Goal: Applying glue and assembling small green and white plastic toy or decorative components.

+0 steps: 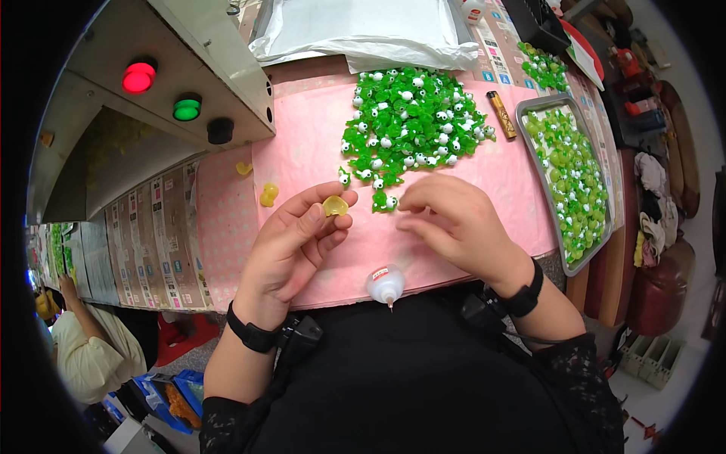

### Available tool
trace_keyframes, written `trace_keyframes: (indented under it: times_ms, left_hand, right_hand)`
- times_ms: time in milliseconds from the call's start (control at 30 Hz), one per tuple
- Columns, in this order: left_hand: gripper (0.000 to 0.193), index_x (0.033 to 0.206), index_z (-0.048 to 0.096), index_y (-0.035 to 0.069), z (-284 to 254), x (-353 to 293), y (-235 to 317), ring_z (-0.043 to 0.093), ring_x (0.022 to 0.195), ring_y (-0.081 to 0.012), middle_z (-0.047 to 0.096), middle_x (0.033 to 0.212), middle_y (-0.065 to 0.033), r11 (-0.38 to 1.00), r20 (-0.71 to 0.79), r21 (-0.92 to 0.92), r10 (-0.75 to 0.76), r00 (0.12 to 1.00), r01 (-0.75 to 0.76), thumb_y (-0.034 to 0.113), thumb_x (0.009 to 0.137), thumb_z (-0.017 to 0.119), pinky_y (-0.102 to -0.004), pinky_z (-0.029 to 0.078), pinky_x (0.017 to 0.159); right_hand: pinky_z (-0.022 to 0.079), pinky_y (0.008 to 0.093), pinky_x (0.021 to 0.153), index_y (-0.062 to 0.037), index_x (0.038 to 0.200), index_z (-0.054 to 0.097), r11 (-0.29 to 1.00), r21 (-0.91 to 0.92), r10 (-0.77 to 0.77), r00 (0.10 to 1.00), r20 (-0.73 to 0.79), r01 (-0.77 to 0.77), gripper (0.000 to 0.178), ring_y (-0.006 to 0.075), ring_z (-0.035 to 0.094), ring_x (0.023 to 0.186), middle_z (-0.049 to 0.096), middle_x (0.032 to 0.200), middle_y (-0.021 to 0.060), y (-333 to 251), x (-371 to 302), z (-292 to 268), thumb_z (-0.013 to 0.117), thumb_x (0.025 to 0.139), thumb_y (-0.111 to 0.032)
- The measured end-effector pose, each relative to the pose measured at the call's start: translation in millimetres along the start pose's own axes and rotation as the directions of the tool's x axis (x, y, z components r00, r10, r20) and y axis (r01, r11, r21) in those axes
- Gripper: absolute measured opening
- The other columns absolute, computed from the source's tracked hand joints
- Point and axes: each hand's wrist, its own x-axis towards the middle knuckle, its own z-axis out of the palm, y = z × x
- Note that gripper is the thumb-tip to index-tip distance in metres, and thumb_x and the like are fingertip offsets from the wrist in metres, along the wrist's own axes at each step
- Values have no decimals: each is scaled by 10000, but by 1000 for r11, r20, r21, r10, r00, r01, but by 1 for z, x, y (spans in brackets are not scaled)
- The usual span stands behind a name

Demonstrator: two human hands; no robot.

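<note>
Between its thumb and fingers, my left hand holds a small yellow translucent cup-shaped piece, hollow side showing. My right hand hovers over the pink sheet with thumb and forefinger apart and nothing visible between them. Just left of its fingertips lies a green piece with a white eyeball. Beyond both hands spreads a heap of such green pieces with white eyeballs. A small squeeze bottle with a needle tip is at the table's front edge, its tip toward me.
Left of my left hand lie two loose yellow pieces. A machine with red and green lights stands at the left. At the right are a grey tray of green pieces and a lighter. A white-lined tray lies behind the heap. Another person is at far left.
</note>
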Motion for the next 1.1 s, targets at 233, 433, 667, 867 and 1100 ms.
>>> trace_keyframes:
  times_ms: [233, 433, 667, 867, 1100]
  left_hand:
    - [372, 1301, 515, 1, 5, 4, -3, 640, 1005, -153, 604, 1245, -137, 1000, 20, -16, -14, 1000, 14, 171, 975, 568, -283, 530, 904]
    - [372, 1298, 523, 18, 4, -1, -11, 644, 1014, -154, 610, 1242, -132, 999, -7, -12, -38, 999, 38, 135, 953, 600, -274, 528, 906]
    - [394, 1297, 519, 9, 18, 3, -17, 637, 1052, -164, 629, 1202, -122, 991, -7, 128, -40, 999, 40, 90, 926, 626, -271, 522, 916]
    - [406, 1289, 518, -4, 20, 3, -24, 635, 1060, -181, 636, 1181, -129, 994, -8, 112, 17, 1000, -16, 39, 903, 636, -307, 527, 929]
    - [395, 1278, 545, -12, 22, 3, -27, 649, 1019, -170, 648, 1170, -131, 993, -33, 102, 54, 998, -51, 34, 899, 644, -282, 546, 883]
  right_hand:
    - [499, 403, 693, -35, 898, 614, 929, -346, -114, 991, 72, 132, 224, 304, 597, 824, 590, 922, 122, 11, 16, 22, 732, 712, -75]
    - [502, 339, 703, -24, 977, 629, 999, 10, 35, 998, -57, -35, 238, 226, 619, 850, 619, 965, 102, 5, 3, 13, 722, 758, -21]
    - [496, 315, 699, -53, 902, 682, 919, 392, 57, 973, -225, 37, 159, 182, 625, 791, 676, 913, 73, -10, 3, 18, 735, 759, -10]
    - [472, 323, 687, -66, 876, 670, 946, 74, -287, 924, -254, 315, 209, 225, 617, 787, 689, 898, 71, -14, 12, 22, 783, 707, -19]
    - [462, 340, 656, -71, 829, 663, 921, -116, -389, 880, -272, 372, 169, 217, 611, 729, 693, 887, 40, -14, 10, 26, 782, 709, -78]
